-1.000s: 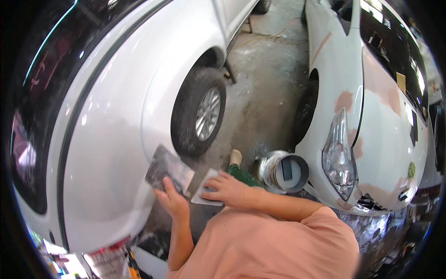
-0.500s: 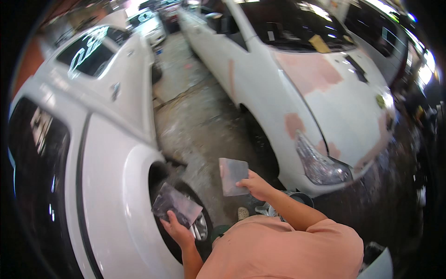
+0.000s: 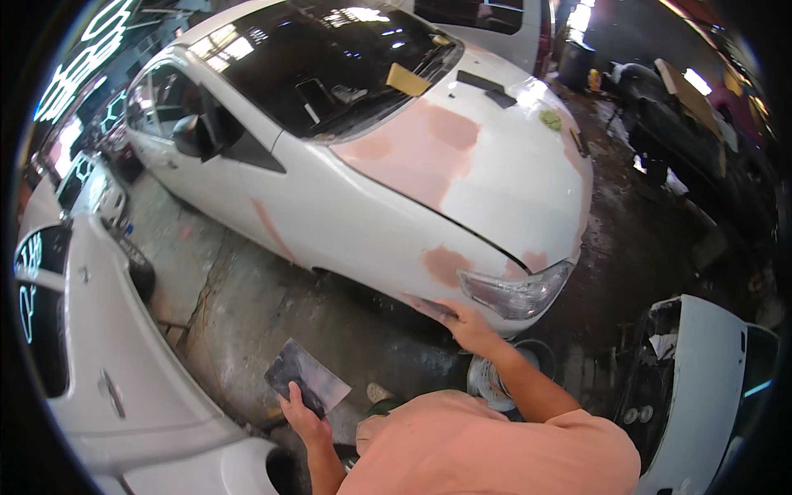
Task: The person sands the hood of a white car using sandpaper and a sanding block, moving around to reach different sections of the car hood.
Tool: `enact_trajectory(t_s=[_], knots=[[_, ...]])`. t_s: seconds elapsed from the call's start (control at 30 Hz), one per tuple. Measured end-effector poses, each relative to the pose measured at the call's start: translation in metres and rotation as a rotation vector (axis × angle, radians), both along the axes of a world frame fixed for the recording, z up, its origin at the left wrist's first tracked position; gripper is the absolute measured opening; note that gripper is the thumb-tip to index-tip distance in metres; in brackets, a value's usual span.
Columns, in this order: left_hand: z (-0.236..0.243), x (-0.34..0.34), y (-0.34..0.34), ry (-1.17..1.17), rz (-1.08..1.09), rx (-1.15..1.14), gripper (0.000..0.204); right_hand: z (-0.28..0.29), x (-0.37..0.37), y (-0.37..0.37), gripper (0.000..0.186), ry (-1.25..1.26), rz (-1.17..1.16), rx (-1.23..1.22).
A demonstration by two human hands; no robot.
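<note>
My left hand grips a flat rectangular putty board, dark with a pale pinkish smear along one side. In my right hand is a thin putty spreader, turned nearly edge-on. It lies in front of the white car's fender, just left of the headlight; I cannot tell whether it touches. Pinkish filler patches show on the white car: a broad one on the hood, a smaller one above the headlight.
A bucket stands below my right forearm. A detached door is at the right. Another white car occupies the left. A yellow pad, black block and green lump lie on the car.
My view has swung right, toward the white car's front. The right hand's spreader has turned from face-on to nearly edge-on, closer to the fender. Both hands keep their holds.
</note>
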State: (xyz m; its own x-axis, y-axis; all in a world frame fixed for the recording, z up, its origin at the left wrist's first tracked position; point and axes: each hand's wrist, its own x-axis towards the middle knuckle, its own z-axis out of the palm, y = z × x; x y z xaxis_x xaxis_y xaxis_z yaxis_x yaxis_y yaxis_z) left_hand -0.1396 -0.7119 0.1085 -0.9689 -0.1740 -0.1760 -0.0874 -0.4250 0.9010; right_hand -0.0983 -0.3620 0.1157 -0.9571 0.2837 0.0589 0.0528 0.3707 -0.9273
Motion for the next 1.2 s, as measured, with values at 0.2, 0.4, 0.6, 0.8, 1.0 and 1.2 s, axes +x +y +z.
enact_trajectory(t_s=[0.2,0.4,0.6,0.8,1.0,1.2], knots=[[0.02,-0.134,0.047,0.031,-0.319,0.101,0.032,0.042,-0.075,0.082,0.034,0.059,-0.346,0.266],[0.031,-0.213,0.1,0.019,-0.391,0.147,0.032,0.061,-0.196,0.212,0.033,0.065,-0.498,0.533],[0.018,-0.268,0.155,-0.017,-0.369,0.125,0.036,0.052,-0.312,0.349,0.044,-0.174,-0.554,0.779],[0.009,-0.311,0.181,-0.044,-0.286,0.063,0.045,0.037,-0.378,0.401,0.047,-0.36,-0.529,0.757],[0.013,-0.352,0.202,-0.09,-0.321,0.013,0.055,0.028,-0.389,0.422,0.045,-0.41,-0.522,0.764],[0.019,-0.39,0.217,-0.057,-0.484,0.023,0.05,0.037,-0.388,0.406,0.046,-0.442,-0.523,0.781]])
